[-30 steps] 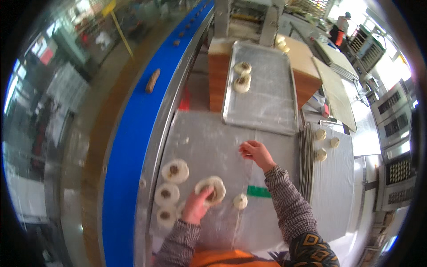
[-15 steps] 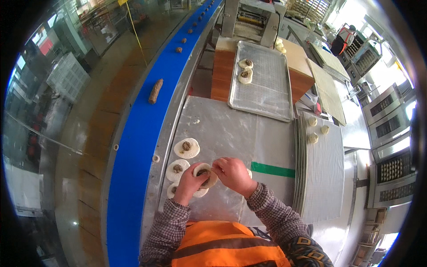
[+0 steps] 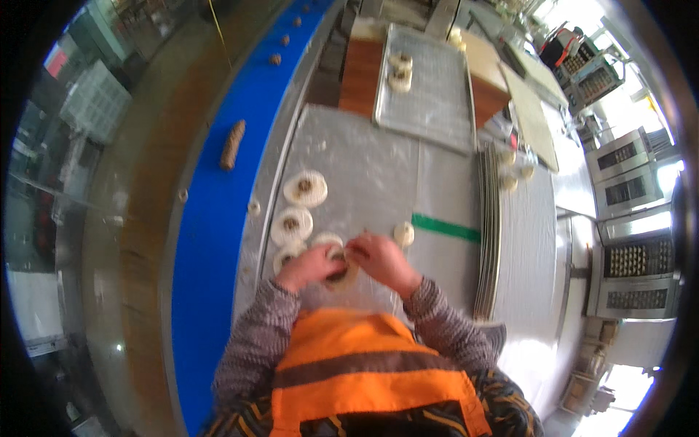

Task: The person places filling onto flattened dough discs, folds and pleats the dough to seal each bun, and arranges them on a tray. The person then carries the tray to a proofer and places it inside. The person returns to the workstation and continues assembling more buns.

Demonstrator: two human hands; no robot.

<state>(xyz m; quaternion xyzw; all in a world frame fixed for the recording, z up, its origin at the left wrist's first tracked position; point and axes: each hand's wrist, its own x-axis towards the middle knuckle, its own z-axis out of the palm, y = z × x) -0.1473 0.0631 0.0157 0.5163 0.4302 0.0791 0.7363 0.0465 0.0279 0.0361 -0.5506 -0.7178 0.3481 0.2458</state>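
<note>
Dough, a pale flat round with a dark filling at its centre [image 3: 339,271], lies on the floured grey metal table [image 3: 364,175] just in front of the person's chest, and both hands are together on it. The left hand [image 3: 309,266] cups its left edge while the right hand [image 3: 378,258] closes over its right side, the fingers of both pinching the rim inward; how tightly they grip cannot be told through the blur. Just beyond the hands a small pale dough ball [image 3: 403,234] sits on the table, near a green strip of tape [image 3: 445,228]. To the left, near the left hand, three more flat dough rounds with dark centres lie in a row running away from the person: the nearest round [image 3: 287,256] partly behind the left hand, the middle round [image 3: 292,224], and the far round [image 3: 305,189]. A broad blue conveyor belt [image 3: 211,240] curves along the table's left side, carrying a brown log-shaped piece [image 3: 232,145]. At the table's far end rests a silver baking tray [image 3: 429,102] with two filled pieces at its far corner. Small dough balls [image 3: 513,171] lie on the surface to the right, beside a stack of tray edges.
</note>
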